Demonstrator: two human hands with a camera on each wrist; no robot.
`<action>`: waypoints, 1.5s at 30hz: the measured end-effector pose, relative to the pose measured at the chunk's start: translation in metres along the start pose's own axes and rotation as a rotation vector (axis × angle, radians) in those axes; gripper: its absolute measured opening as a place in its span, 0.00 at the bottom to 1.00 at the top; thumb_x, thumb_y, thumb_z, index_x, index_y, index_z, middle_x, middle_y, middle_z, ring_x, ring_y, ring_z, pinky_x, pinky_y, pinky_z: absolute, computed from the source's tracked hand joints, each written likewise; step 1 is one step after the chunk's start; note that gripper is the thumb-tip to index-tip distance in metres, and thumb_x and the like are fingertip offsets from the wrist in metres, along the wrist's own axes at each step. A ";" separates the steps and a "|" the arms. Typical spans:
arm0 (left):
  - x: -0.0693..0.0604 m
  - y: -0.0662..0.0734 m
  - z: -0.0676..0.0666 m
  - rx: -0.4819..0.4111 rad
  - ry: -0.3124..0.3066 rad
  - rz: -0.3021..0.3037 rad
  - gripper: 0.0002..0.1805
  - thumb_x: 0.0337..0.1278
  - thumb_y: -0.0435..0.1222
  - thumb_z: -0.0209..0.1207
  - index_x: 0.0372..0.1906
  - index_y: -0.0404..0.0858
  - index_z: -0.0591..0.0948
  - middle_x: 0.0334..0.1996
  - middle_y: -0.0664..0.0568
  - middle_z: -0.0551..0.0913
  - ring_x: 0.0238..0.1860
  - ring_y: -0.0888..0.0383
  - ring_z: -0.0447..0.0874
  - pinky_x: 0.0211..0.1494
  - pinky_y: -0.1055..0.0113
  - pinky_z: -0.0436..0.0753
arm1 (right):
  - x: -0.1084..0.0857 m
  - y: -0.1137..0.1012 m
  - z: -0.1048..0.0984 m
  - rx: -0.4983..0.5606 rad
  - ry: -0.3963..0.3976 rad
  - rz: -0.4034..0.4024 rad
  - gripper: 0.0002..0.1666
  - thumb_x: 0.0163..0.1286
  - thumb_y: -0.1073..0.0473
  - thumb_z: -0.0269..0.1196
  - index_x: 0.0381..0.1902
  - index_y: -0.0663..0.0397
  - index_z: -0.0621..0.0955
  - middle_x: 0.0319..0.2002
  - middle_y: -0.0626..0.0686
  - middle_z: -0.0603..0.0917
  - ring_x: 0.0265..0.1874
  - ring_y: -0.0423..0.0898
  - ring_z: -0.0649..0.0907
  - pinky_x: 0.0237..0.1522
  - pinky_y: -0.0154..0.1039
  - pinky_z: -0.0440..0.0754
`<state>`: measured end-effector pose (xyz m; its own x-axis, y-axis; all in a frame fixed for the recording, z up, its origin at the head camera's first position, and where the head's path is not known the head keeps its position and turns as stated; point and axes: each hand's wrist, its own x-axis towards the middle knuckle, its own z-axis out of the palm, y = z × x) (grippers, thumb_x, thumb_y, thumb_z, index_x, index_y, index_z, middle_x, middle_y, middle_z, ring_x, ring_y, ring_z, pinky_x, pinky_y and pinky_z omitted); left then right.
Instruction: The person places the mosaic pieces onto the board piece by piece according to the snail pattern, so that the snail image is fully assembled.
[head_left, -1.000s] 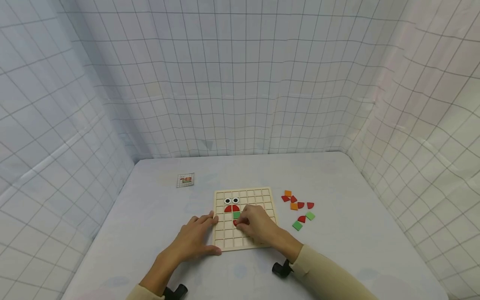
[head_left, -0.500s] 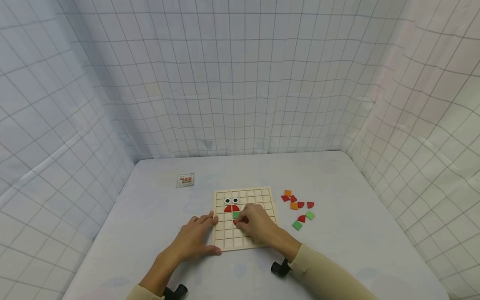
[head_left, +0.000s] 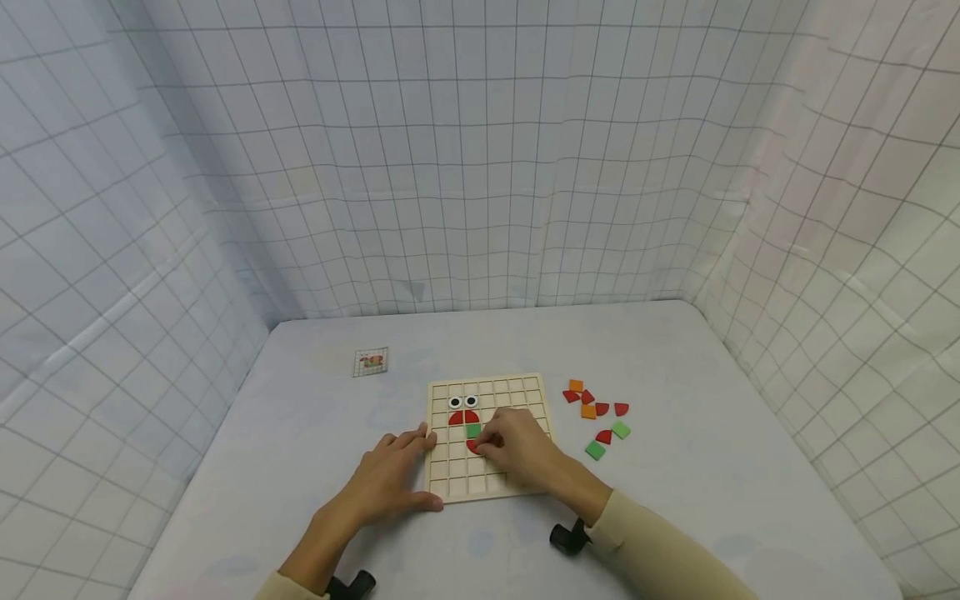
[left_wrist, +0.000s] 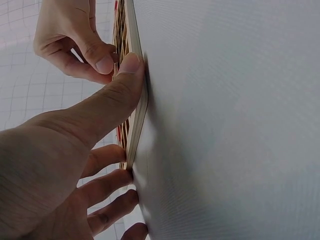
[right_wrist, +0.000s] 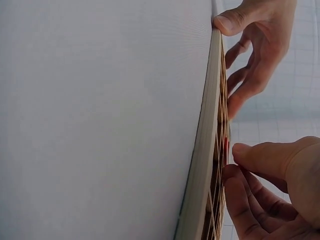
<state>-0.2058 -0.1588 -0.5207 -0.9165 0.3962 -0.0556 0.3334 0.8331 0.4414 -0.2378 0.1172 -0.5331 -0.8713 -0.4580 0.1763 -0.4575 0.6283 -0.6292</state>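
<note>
A square wooden grid board [head_left: 457,492] lies on the table. My left hand [head_left: 386,477] rests at its near left corner, thumb against the corner and fingertips along the left edge. My right hand [head_left: 521,450] is over the board's middle, thumb and forefinger together at a red quarter-circle tile [head_left: 473,447], partly hidden by them. Just above it sits a green square tile [head_left: 473,431]. Two red quarter-circle tiles [head_left: 456,418] and two round eye tiles [head_left: 455,402] fill cells further up. In the right wrist view, the right thumb [right_wrist: 255,156] and fingertips nearly meet beside the board.
Loose tiles lie right of the board: orange squares [head_left: 588,412], green squares [head_left: 596,451] and several red quarter-circles [head_left: 621,409]. A small picture card [head_left: 371,362] lies at the back left of the white table [head_left: 315,333]. Grid-patterned cloth [head_left: 480,167] surrounds the table.
My right hand has shifted very slightly to the right, and more of the red tile under its fingertips shows. The left hand and the loose tiles stay put.
</note>
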 end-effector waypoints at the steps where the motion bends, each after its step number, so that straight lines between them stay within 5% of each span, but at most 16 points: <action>1: 0.000 0.000 0.000 0.000 0.000 -0.001 0.59 0.47 0.58 0.91 0.83 0.39 0.81 0.88 0.39 0.76 0.75 0.31 0.81 0.71 0.25 0.83 | -0.001 0.001 -0.001 0.002 0.005 0.002 0.03 0.79 0.63 0.78 0.45 0.54 0.98 0.40 0.47 0.91 0.39 0.34 0.82 0.43 0.29 0.85; 12: -0.001 0.002 -0.001 0.012 0.004 -0.005 0.59 0.46 0.58 0.91 0.83 0.38 0.81 0.88 0.39 0.76 0.75 0.31 0.82 0.71 0.26 0.83 | -0.009 0.020 -0.024 -0.053 0.069 0.071 0.04 0.78 0.65 0.78 0.46 0.55 0.98 0.40 0.47 0.92 0.38 0.37 0.85 0.42 0.30 0.86; 30: 0.000 0.002 -0.002 0.011 -0.002 -0.008 0.59 0.47 0.58 0.91 0.83 0.39 0.81 0.88 0.40 0.76 0.75 0.31 0.81 0.73 0.26 0.82 | -0.025 0.089 -0.080 -0.170 0.216 0.202 0.09 0.75 0.68 0.78 0.51 0.61 0.96 0.44 0.56 0.94 0.41 0.45 0.90 0.46 0.40 0.90; 37: 0.000 0.002 -0.002 0.012 -0.001 -0.007 0.59 0.47 0.58 0.91 0.84 0.39 0.80 0.88 0.40 0.75 0.75 0.32 0.81 0.75 0.28 0.82 | -0.041 0.108 -0.098 -0.175 0.174 0.207 0.07 0.76 0.66 0.79 0.50 0.57 0.96 0.43 0.53 0.91 0.39 0.43 0.85 0.44 0.36 0.85; 45: 0.000 0.001 -0.001 0.026 -0.009 -0.016 0.60 0.47 0.57 0.91 0.84 0.39 0.80 0.88 0.40 0.75 0.77 0.32 0.80 0.74 0.27 0.83 | -0.067 0.126 -0.119 -0.086 0.022 0.143 0.11 0.73 0.58 0.84 0.50 0.48 0.95 0.45 0.46 0.90 0.38 0.40 0.80 0.41 0.32 0.81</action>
<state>-0.2058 -0.1582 -0.5194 -0.9196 0.3864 -0.0706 0.3247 0.8489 0.4170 -0.2577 0.3021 -0.5337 -0.9320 -0.3466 0.1065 -0.3410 0.7382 -0.5821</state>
